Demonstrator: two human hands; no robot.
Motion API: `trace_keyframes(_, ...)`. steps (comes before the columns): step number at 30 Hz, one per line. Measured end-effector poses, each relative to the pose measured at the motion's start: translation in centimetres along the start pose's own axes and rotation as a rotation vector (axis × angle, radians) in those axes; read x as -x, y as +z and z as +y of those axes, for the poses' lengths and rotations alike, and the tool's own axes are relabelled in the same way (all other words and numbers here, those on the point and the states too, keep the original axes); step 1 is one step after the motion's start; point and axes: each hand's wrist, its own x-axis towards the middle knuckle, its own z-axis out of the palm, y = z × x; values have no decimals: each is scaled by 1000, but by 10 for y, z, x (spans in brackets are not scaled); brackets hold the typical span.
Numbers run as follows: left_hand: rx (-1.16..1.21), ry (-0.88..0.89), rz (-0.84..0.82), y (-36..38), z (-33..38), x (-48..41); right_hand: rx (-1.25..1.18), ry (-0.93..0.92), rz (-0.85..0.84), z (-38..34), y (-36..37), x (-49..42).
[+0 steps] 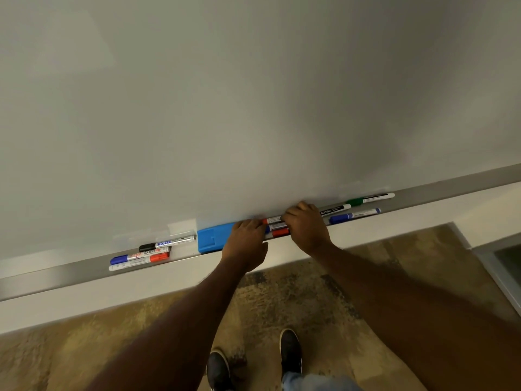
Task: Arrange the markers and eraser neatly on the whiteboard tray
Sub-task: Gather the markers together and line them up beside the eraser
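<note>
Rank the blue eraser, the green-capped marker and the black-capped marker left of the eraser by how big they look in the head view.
1. blue eraser, partly hidden by the left hand
2 and 3. green-capped marker and black-capped marker: too alike to rank.

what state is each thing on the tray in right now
blue eraser: flat on tray, left hand at its right end
middle markers: bunched between both hands
right hand: on them
left markers: lying capped
right markers: lying loose
</note>
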Motion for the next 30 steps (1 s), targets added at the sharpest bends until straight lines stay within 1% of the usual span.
trace_keyframes(5,-11,7,5,2,3,-4,-14,54,110,9,14,37)
trace_keyframes(9,-59,29,12,7,5,-3,11,89,68,7,29,53)
trace_keyframes(15,-125,57,-46,15,7,0,34,31,66,-6,36,53)
trace_keyframes(24,-154,79,-70,17,8,-2,-78,-10,88,-17,39,52)
trace_keyframes(27,-142,75,-61,16,10,-2,-129,17,106,-17,37,49)
trace_keyframes(30,-101,57,0,13,12,-4,-175,114,161,-10,28,42)
